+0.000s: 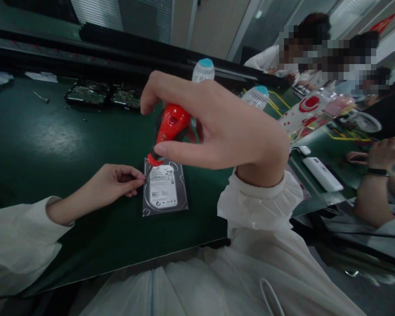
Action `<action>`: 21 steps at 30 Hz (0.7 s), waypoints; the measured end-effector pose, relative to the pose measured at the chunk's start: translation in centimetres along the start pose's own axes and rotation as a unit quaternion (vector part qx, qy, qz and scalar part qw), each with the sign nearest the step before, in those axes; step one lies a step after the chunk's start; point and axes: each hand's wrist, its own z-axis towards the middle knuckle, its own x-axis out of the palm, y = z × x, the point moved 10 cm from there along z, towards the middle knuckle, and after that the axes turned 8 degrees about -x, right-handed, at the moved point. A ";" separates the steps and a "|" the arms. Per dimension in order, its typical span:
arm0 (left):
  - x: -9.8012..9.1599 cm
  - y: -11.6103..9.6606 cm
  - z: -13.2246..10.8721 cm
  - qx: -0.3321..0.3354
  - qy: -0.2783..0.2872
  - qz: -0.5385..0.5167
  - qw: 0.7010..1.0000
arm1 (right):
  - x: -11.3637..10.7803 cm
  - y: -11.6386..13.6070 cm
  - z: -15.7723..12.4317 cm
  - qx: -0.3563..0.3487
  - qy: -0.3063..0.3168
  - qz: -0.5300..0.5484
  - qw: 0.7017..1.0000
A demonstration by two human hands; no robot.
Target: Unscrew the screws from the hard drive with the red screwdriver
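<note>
A hard drive [165,189] with a white label lies flat on the dark green table [52,145]. My right hand [217,127] is closed round the handle of a red screwdriver [169,127], held upright with its tip at the drive's upper left corner. My left hand [118,181] rests on the table just left of the drive, fingers pinched together at that same corner, touching the screwdriver's shaft or a screw too small to make out.
Two circuit boards [102,94] lie at the table's far side. White bottles with teal caps [204,70] stand behind the drive. A white device [322,173] lies to the right, where another person's hand [382,153] works. Other people sit further back.
</note>
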 end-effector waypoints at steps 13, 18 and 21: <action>0.2 -0.5 -0.2 0.008 0.000 -0.009 1.000 | 0.2 -0.5 -0.2 0.035 0.011 0.037 0.999; 0.1 -0.2 0.1 0.014 0.002 -0.009 1.000 | -0.1 -1.2 -0.1 0.059 -0.021 0.020 0.998; 0.1 -0.1 0.2 0.009 0.001 -0.012 1.000 | 0.0 -1.2 -0.1 0.057 -0.017 0.029 0.998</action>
